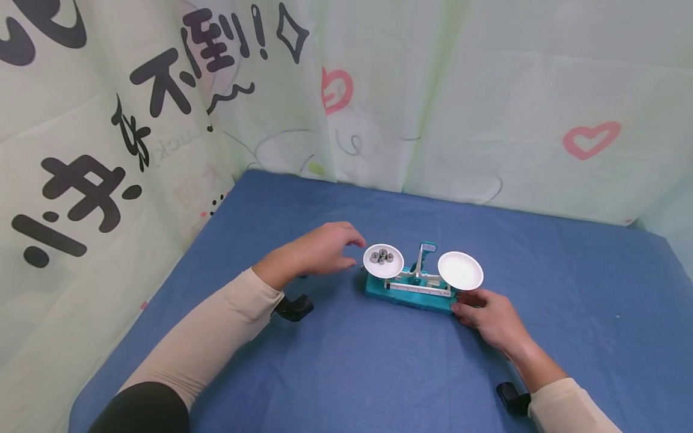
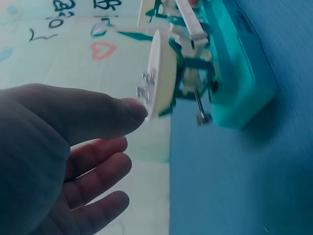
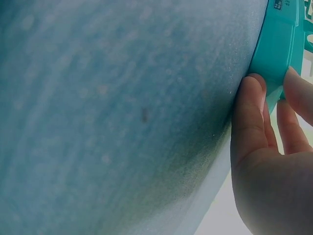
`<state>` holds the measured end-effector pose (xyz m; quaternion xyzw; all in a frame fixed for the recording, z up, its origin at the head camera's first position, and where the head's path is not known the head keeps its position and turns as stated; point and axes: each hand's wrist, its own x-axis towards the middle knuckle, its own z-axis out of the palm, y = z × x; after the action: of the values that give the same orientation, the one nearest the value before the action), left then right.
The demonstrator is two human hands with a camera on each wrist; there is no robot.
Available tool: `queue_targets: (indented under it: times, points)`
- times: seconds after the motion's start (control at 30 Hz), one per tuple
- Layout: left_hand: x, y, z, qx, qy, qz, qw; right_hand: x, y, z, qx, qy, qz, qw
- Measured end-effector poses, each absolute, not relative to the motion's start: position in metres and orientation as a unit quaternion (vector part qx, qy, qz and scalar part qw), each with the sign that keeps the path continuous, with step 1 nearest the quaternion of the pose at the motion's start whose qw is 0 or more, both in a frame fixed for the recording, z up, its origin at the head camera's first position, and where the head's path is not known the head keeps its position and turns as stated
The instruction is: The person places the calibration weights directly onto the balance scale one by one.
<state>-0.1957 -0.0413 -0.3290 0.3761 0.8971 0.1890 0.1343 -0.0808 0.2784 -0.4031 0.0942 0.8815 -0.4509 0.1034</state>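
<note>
A teal balance scale (image 1: 408,297) with two white pans stands on the blue cloth. Several small metal nuts (image 1: 382,257) lie in its left pan (image 1: 384,273); the right pan (image 1: 460,270) holds nothing. Just left of the loaded pan is my left hand (image 1: 325,248), thumb and fingers spread and holding nothing. In the left wrist view the thumb tip overlaps the pan's rim (image 2: 154,93), while the head view shows a small gap. My right hand (image 1: 489,319) grips the right end of the base (image 3: 276,54) between thumb and fingers, below the right pan.
The blue cloth (image 1: 346,361) covers the table. Pale printed curtains (image 1: 487,90) hang along its back and left side. A black wrist device (image 1: 295,308) sits beneath the left wrist, and another (image 1: 512,398) beside the right wrist.
</note>
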Motion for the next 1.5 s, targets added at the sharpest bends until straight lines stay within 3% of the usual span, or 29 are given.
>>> queue_targets:
  times: [0.2,0.63,1.5]
  points:
    - [-0.196,-0.071,-0.344,0.337,0.906,0.204,0.156,-0.082,0.278,-0.402,0.092,0.878,-0.458,0.106]
    - [-0.196,-0.117,-0.380,0.279,0.918,0.238,0.148,-0.081,0.277,-0.401,0.098,0.877,-0.459,0.102]
    - [-0.193,-0.122,-0.402,0.252,0.931,0.235,0.121,-0.088,0.280,-0.400,0.109,0.867,-0.473,0.117]
